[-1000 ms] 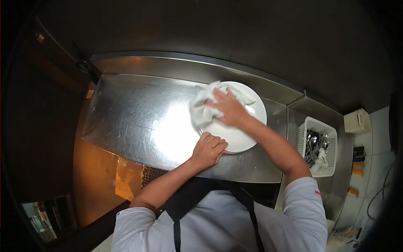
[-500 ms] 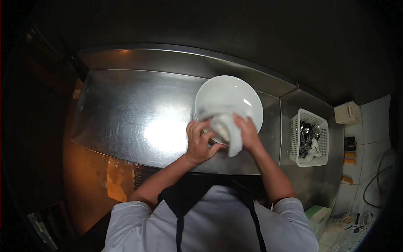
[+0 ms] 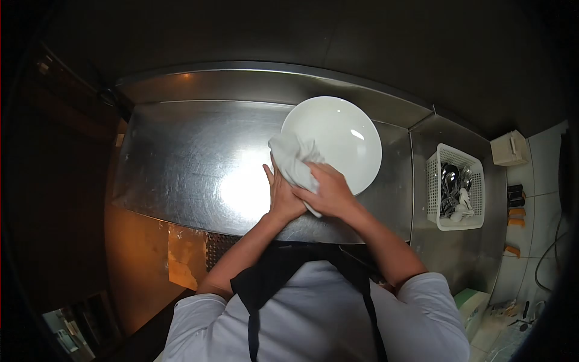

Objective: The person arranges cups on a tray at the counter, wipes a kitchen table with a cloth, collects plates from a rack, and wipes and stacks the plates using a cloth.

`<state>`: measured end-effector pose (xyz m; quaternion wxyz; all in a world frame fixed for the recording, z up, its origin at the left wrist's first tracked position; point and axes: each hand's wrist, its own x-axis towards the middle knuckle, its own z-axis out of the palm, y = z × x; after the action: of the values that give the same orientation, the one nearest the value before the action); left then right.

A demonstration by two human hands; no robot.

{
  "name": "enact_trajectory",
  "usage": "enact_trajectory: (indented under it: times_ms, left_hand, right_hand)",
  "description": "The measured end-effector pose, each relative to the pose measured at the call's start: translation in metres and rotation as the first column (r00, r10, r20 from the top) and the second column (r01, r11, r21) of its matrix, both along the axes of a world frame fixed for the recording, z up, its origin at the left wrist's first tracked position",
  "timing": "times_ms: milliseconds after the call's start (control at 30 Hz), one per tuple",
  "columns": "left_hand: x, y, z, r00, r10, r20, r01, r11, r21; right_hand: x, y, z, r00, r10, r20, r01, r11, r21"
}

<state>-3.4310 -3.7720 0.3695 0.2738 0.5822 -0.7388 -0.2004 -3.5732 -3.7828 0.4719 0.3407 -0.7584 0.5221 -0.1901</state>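
Fisheye distortion bends the steel counter (image 3: 175,157), and the picture's rim falls to black. A white glare burns out the counter's middle; a small highlight sits on the white plate (image 3: 356,157). Orange light tints the lower left.

Plate (image 3: 356,158) and cloth (image 3: 292,158) showing plain white, basket (image 3: 477,218) showing white with a grid-hole pattern, counter (image 3: 175,163) showing silver-grey, shirt (image 3: 301,314) showing pale grey, apron (image 3: 265,283) showing black, wall box (image 3: 506,149) showing cream
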Motion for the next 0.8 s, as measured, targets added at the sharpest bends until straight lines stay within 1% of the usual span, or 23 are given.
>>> enact_trajectory:
  times_ms: [33,67,100,133,167,200,267,300,333,367,400,433,467,500,533,567,600,633,667,700,733,767,800]
  left_hand:
    - [-0.002,0.001,0.002,0.998,0.035,-0.051,-0.037,0.998,-0.043]
    - [-0.006,0.002,0.006,0.976,0.032,-0.216,-0.085,0.967,-0.239]
    - [-0.006,0.002,0.020,0.997,-0.020,-0.068,0.003,0.971,-0.240]
    - [-0.003,0.003,0.045,0.994,-0.074,0.082,0.091,0.970,-0.227]
    - [-0.001,0.002,0.069,0.965,-0.127,0.228,0.175,0.964,-0.201]
    - [0.000,-0.005,0.087,0.909,-0.253,0.330,0.326,0.927,-0.188]
    - [0.000,-0.023,0.068,0.750,-0.519,0.409,0.582,0.812,-0.036]
    - [0.000,-0.028,0.070,0.639,-0.635,0.434,0.688,0.724,0.047]
    - [0.002,-0.029,0.073,0.605,-0.601,0.522,0.734,0.675,-0.073]
    - [0.002,-0.031,0.076,0.565,-0.626,0.537,0.763,0.645,-0.051]
    - [0.001,-0.032,0.082,0.522,-0.651,0.551,0.791,0.612,-0.026]
    - [0.001,-0.033,0.087,0.476,-0.676,0.562,0.818,0.576,0.001]
    - [0.000,-0.037,0.092,0.471,-0.684,0.557,0.854,0.511,-0.095]
    - [-0.003,-0.039,0.100,0.505,-0.708,0.493,0.843,0.527,-0.108]
    - [-0.006,-0.040,0.108,0.536,-0.729,0.424,0.831,0.543,-0.118]
    - [-0.009,-0.040,0.116,0.565,-0.746,0.353,0.818,0.561,-0.126]
    - [-0.013,-0.040,0.123,0.618,-0.744,0.255,0.784,0.606,-0.133]
    - [-0.017,-0.041,0.131,0.663,-0.732,0.157,0.749,0.649,-0.137]
    - [-0.021,-0.042,0.142,0.700,-0.712,0.057,0.712,0.689,-0.135]
    - [-0.028,-0.033,0.167,0.784,-0.615,-0.090,0.620,0.783,0.051]
    - [-0.034,-0.026,0.171,0.779,-0.596,-0.193,0.575,0.803,-0.159]
    - [-0.029,-0.028,0.177,0.769,-0.638,-0.040,0.581,0.724,-0.372]
    - [-0.024,-0.029,0.184,0.785,-0.610,0.111,0.552,0.605,-0.574]
  right_hand:
    - [-0.021,0.007,0.005,0.985,-0.037,0.170,0.019,0.994,0.108]
    - [-0.044,0.012,0.011,0.940,-0.088,0.329,0.016,0.976,0.216]
    - [-0.068,0.017,0.022,0.826,-0.295,0.481,0.114,0.922,0.369]
    - [-0.093,0.022,0.028,0.651,-0.497,0.574,0.168,0.832,0.529]
    - [-0.120,0.030,0.020,0.438,-0.617,0.654,0.305,0.786,0.538]
    - [-0.156,0.033,-0.002,0.266,-0.645,0.716,0.354,0.756,0.550]
    - [-0.184,0.044,0.019,0.080,-0.529,0.845,0.299,0.821,0.486]
    - [-0.193,0.049,0.019,-0.004,-0.491,0.871,0.327,0.823,0.465]
    - [-0.200,0.053,0.017,-0.088,-0.444,0.892,0.357,0.822,0.445]
    - [-0.205,0.057,0.016,-0.171,-0.391,0.904,0.388,0.817,0.427]
    - [-0.208,0.062,0.017,-0.171,-0.358,0.918,0.373,0.839,0.396]
    - [-0.210,0.067,0.012,-0.195,-0.326,0.925,0.408,0.831,0.379]
    - [-0.211,0.072,0.004,-0.217,-0.294,0.931,0.443,0.820,0.362]
    - [-0.211,0.077,-0.002,-0.236,-0.262,0.936,0.479,0.807,0.346]
    - [-0.204,0.082,-0.006,-0.290,-0.315,0.904,0.545,0.722,0.427]
    - [-0.210,0.093,-0.049,-0.065,-0.382,0.922,0.707,0.634,0.313]
    - [-0.201,0.095,-0.072,0.192,-0.371,0.909,0.789,0.609,0.082]
    - [-0.192,0.096,-0.094,0.406,-0.370,0.836,0.822,0.546,-0.158]
    - [-0.142,0.083,-0.090,0.640,-0.285,0.713,0.732,0.509,-0.454]
    - [-0.110,0.069,-0.064,0.759,-0.258,0.598,0.633,0.510,-0.583]
    - [-0.078,0.057,-0.039,0.852,-0.223,0.473,0.516,0.499,-0.696]
    - [-0.072,0.044,0.021,0.883,-0.204,0.422,0.458,0.569,-0.683]
    - [-0.078,0.030,0.061,0.905,-0.208,0.371,0.426,0.455,-0.782]
